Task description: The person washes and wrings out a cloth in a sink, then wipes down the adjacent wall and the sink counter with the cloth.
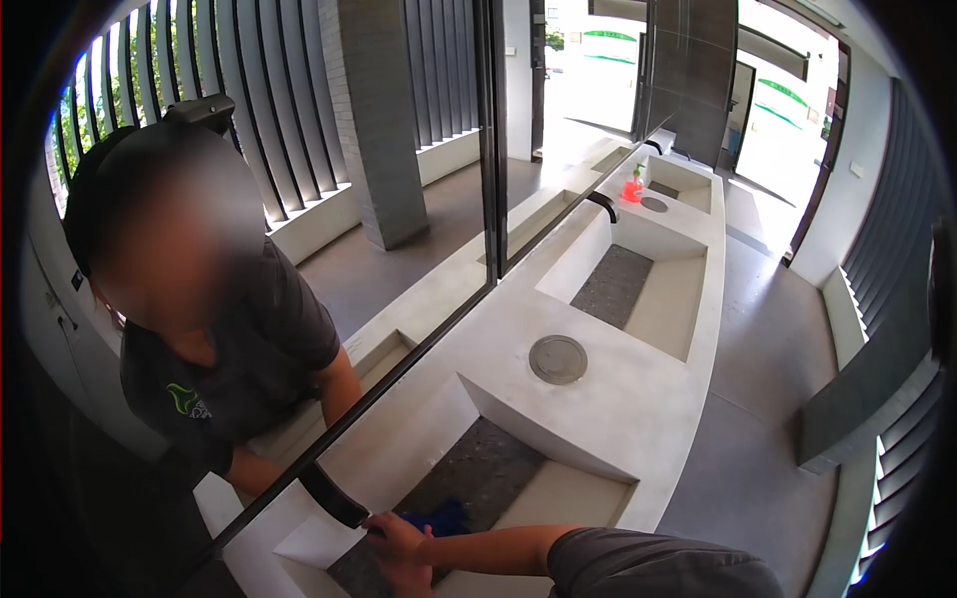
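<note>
My right hand reaches in from the right, under the end of the black faucet over the nearest basin. Its fingers are curled around part of a dark blue cloth, which bunches up behind the hand. My left hand is just below, close against the right one at the bottom edge. Its fingers are mostly hidden, and I cannot tell what it holds. The basin has a dark speckled bottom and pale sloping sides.
A round grey lid is set into the counter beyond the basin. Farther along are a second basin, another black faucet and a red soap bottle. A large mirror on the left reflects a person.
</note>
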`<state>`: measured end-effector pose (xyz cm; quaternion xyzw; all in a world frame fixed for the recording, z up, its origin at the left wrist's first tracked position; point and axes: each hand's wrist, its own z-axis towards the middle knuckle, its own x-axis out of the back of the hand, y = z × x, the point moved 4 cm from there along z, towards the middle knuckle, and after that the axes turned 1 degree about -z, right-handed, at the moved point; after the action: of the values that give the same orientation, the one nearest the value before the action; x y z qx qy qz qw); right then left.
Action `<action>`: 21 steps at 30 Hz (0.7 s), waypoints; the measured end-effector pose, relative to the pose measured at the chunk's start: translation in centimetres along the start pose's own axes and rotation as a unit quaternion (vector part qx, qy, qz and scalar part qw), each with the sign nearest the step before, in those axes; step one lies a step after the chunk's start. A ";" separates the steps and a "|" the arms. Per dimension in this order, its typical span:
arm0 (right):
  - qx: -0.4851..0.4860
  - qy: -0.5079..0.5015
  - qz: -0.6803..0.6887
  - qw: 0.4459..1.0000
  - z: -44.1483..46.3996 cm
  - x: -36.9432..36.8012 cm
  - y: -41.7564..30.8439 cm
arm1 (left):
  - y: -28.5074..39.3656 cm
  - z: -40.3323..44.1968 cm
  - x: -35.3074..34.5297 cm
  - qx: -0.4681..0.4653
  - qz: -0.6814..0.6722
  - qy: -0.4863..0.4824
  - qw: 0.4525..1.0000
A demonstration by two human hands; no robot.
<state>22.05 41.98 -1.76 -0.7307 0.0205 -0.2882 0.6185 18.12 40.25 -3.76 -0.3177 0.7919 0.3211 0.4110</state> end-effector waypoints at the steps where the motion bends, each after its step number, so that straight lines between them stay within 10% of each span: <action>1: -0.010 0.041 -0.066 0.997 -1.6 0.3 -0.9 | -1.1 0.8 -1.2 0.006 0.001 0.000 1.000; 11: 0.265 -0.136 -0.053 0.953 -3.4 0.1 -1.3 | -11.8 8.7 -8.9 0.092 -0.071 -0.353 0.928; 21: 0.303 -0.070 -0.190 0.931 -0.3 0.5 0.2 | -0.1 6.7 6.4 -0.130 -0.029 -0.497 0.857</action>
<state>22.35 41.49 -1.71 -0.5169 -0.2502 -0.3406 0.7444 18.23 43.77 -12.33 -0.1894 0.4232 0.5243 0.7142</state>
